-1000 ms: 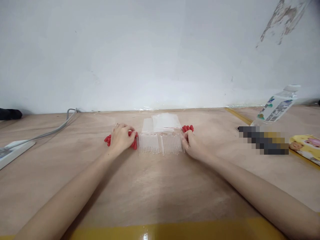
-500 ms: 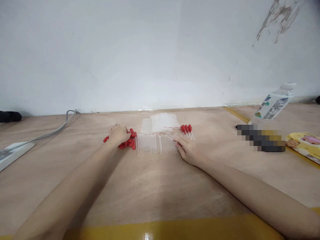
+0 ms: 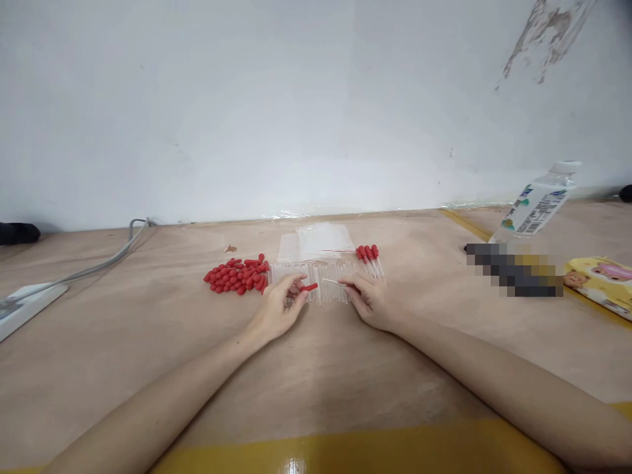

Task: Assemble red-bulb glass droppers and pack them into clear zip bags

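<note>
My left hand (image 3: pixel 279 308) pinches a red rubber dropper bulb (image 3: pixel 309 287), its narrow open end turned to the right. Facing it, my right hand (image 3: pixel 371 299) grips a thin clear glass dropper tube (image 3: pixel 332 282) pointing left. A small gap separates tube and bulb. Under both hands lies a row of clear glass tubes (image 3: pixel 318 297), partly covered by my fingers. To the left is a heap of red rubber bulbs (image 3: pixel 232 276). Several droppers with red bulbs on their tubes (image 3: pixel 368 253) lie side by side just beyond my right hand.
Clear plastic bags (image 3: pixel 323 240) lie behind the tubes, near the wall (image 3: pixel 247 118). At the right are a tilted plastic bottle (image 3: pixel 536 207), a blurred dark object (image 3: pixel 513 270) and a yellow packet (image 3: pixel 602 283). A grey cable (image 3: pixel 111 260) runs to a white strip at the left.
My left hand has moved right from the heap, carrying a red bulb over the row of tubes. My right hand still holds its tube, now lying more level.
</note>
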